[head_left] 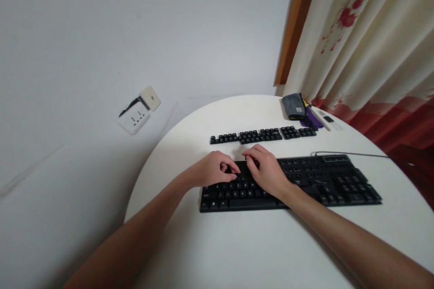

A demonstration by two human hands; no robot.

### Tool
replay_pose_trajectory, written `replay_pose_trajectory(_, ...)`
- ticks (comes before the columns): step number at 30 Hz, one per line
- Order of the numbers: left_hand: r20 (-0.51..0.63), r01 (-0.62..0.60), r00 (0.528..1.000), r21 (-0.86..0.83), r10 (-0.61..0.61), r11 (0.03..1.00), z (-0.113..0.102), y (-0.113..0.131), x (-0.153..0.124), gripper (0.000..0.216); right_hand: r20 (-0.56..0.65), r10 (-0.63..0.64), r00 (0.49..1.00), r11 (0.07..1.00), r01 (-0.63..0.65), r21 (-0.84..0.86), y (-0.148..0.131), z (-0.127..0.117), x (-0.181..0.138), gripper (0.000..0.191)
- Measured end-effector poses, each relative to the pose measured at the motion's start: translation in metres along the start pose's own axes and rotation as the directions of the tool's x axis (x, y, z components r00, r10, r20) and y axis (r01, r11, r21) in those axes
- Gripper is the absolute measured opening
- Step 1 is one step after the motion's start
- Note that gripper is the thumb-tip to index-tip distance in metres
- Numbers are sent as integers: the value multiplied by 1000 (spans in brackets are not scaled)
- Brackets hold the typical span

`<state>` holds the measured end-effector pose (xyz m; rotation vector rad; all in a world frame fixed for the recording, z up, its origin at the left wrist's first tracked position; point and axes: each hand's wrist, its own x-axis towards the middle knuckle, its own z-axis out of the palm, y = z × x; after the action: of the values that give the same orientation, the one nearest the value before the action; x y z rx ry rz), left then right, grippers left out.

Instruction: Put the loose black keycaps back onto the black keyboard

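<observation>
A black keyboard (pixel 325 185) lies on the white round table, partly covered by my hands. Its lower rows carry keycaps, while the upper rows look bare and recessed. My left hand (pixel 214 168) is over the keyboard's left part, thumb and fingertips pinched together low at the keys; whatever is between them is hidden. Just to its right, my right hand (pixel 264 167) hovers over the upper rows with curled fingers and thumb close together. A tiny dark bit shows at those fingertips, too small to name. Beyond the keyboard, loose black keycaps (pixel 250 136) sit in lines.
The white table (pixel 217 239) has a curved edge beside the wall. A grey pouch (pixel 293 106), a purple cloth (pixel 312 119) and small white items stand at the back right. The keyboard's cable (pixel 352 153) runs off rightward. A wall socket (pixel 134 117) is at left, a curtain (pixel 369 54) at right.
</observation>
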<state>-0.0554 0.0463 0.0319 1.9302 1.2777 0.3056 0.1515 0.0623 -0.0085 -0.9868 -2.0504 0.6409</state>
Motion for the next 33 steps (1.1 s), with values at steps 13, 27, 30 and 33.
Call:
replay_pose_trajectory(13,-72,-114,990,92,121,989,6,8,-4,15,20,0,1000,1000,1,-24,-1,0,0,24)
replay_pose_trajectory(27,-36,-73,997,19,74,997,6,2,2,15,39,1,999,999,0,-37,-2,-1,1,24)
replay_pose_trajectory(30,-54,-40,998,7,41,999,8,2,3,14,40,2,999,999,0,-43,-2,-1,1,24)
replay_pose_trajectory(33,-62,-19,998,-3,19,1000,10,2,3,14,40,5,999,999,-3,-42,-2,-1,0,24)
